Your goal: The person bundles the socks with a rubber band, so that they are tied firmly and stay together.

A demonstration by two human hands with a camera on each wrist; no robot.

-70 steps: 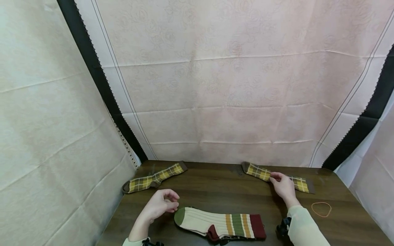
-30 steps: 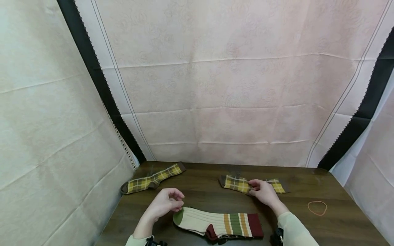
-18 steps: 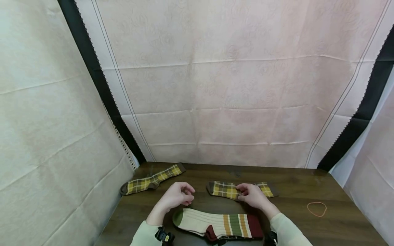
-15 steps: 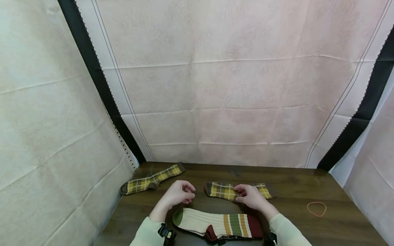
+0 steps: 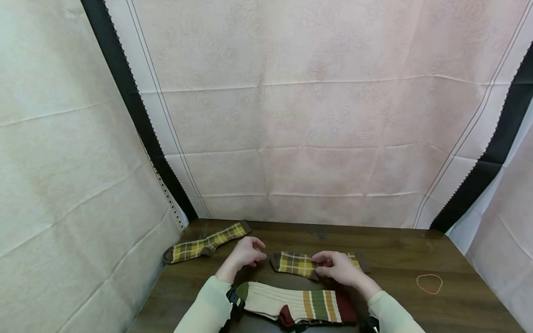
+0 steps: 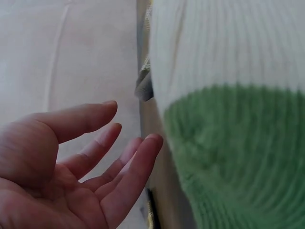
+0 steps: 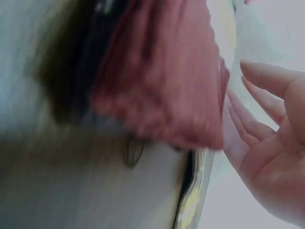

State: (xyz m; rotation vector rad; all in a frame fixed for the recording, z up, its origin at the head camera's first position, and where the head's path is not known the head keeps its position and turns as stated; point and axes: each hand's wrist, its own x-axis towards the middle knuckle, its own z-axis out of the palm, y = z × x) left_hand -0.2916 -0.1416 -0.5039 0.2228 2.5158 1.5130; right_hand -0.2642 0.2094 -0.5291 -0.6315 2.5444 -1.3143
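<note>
My right hand (image 5: 339, 269) lies over a yellow-and-brown plaid sock (image 5: 297, 264), fingertips on its middle and covering part of it. In the right wrist view, the thumb of that hand (image 7: 274, 129) stands apart from the loosely bent fingers. My left hand (image 5: 246, 252), fingers loosely bent and holding nothing, hovers just left of this sock's dark end. A second plaid sock (image 5: 208, 242) lies slantwise at the back left. In front of both hands lies a cream sock (image 5: 275, 296) with green toe, burgundy heel and cuff, and stripes; darker fabric shows beneath it.
An orange rubber band (image 5: 429, 284) lies on the right of the dark wooden table (image 5: 399, 300). Pale cloth walls (image 5: 316, 115) stand behind the table and at both sides.
The right hand has slid its plaid sock leftward and nearer, from the back right to behind the cream sock. My left hand has moved forward and right, toward that sock's end.
</note>
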